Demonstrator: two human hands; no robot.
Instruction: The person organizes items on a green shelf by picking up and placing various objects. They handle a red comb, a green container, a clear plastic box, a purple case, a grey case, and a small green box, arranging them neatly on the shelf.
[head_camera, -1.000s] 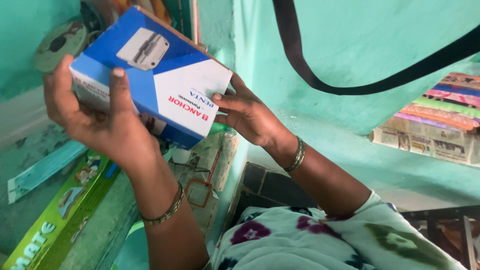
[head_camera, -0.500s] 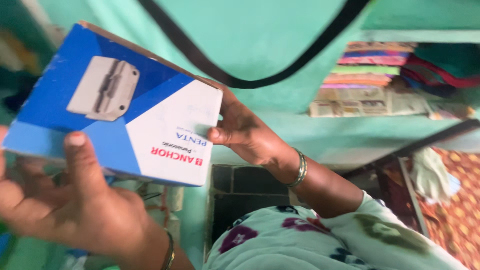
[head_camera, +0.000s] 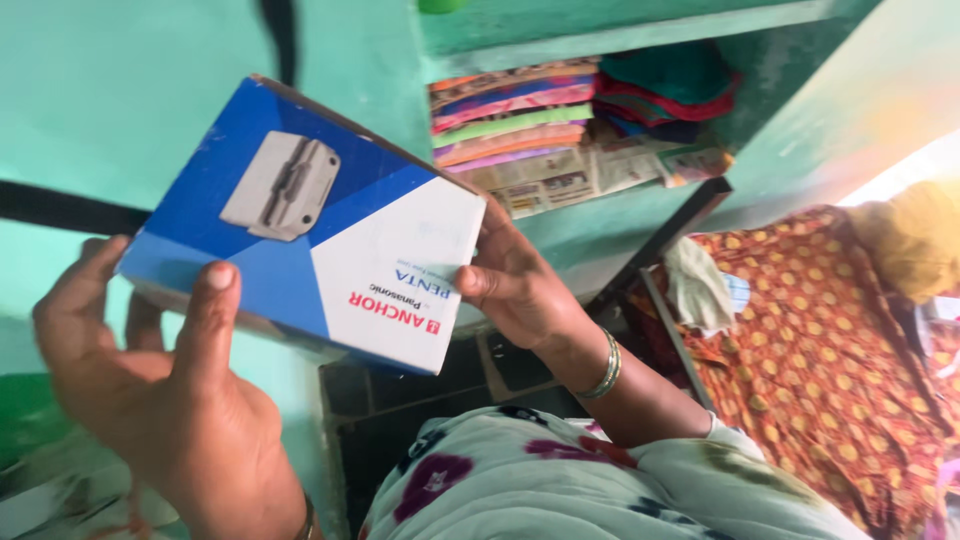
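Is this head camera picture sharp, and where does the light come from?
Head view: the blue and white box is fairly sharp; the left hand is soft with blur; the folded cloths are hazy; bright glare washes out the right edge.

The left hand (head_camera: 150, 390) is raised at near left, palm up, thumb pressed flat and pointing away, fingers spread underneath. The right hand (head_camera: 520, 290) is farther right, thumb pointing left, fingers curled behind; its forearm runs back toward the body, wrist bent.
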